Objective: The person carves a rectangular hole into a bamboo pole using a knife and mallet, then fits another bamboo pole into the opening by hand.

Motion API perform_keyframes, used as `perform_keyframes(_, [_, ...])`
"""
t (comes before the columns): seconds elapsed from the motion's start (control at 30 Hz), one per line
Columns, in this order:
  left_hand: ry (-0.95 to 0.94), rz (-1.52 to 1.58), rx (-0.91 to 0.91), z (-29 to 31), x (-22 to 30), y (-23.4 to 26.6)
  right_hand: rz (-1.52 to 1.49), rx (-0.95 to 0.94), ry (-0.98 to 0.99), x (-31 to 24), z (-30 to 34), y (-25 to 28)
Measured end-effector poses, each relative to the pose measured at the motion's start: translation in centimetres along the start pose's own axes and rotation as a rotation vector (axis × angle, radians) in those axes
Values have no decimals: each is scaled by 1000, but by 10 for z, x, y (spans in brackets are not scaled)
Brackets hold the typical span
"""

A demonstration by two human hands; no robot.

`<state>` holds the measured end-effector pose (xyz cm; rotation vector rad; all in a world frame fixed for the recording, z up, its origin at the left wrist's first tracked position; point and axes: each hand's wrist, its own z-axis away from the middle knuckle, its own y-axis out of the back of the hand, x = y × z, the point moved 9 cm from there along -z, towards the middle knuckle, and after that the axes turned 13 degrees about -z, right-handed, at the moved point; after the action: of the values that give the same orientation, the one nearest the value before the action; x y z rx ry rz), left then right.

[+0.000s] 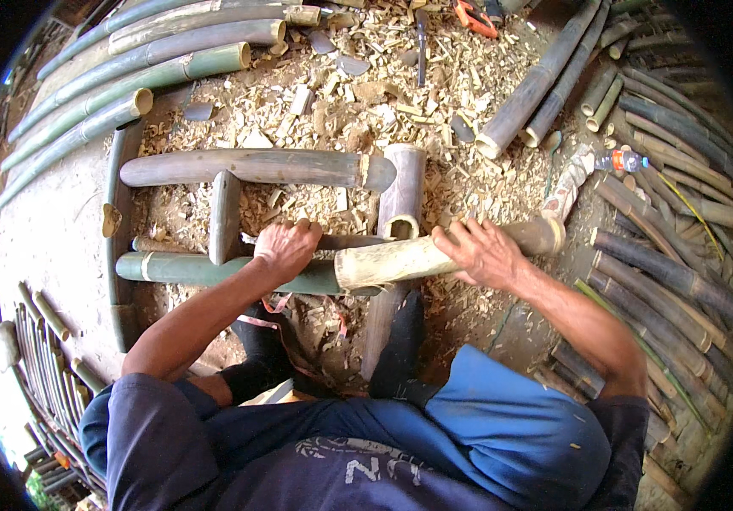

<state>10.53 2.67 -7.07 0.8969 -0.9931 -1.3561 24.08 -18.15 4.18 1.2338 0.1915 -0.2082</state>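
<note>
My right hand (pixel 481 253) is closed over a thick bamboo pole (pixel 396 261), whose left part is pale and scraped and whose right end is darker. The pole lies at a slant across a bamboo frame, its left end over a green bamboo rail (pixel 183 269). My left hand (pixel 288 251) is closed round a dark bar-shaped thing (pixel 351 242) that sticks out on both sides of the fist; its kind is unclear. Just left of that fist stands a short bamboo upright (pixel 225 217). Behind it lies a brown bamboo rail (pixel 255 165), joined to a bamboo post (pixel 402 187).
Bamboo poles (pixel 187 68) lie at the far left, more in a pile (pixel 673 272) on the right. Wood chips (pixel 324 111) cover the ground. Beyond are an orange-handled tool (pixel 474 19) and a dark rod-like tool (pixel 421 47). A plastic bottle (pixel 622 160) lies by the right pile.
</note>
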Motion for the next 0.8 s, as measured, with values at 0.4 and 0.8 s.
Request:
perform_keyframes(0.4, [35, -59, 52, -5, -3, -7, -114, -66, 45, -18, -9, -5])
perform_keyframes(0.8, [-224, 569, -130, -51, -33, 14, -240, 127, -330, 39, -8, 31])
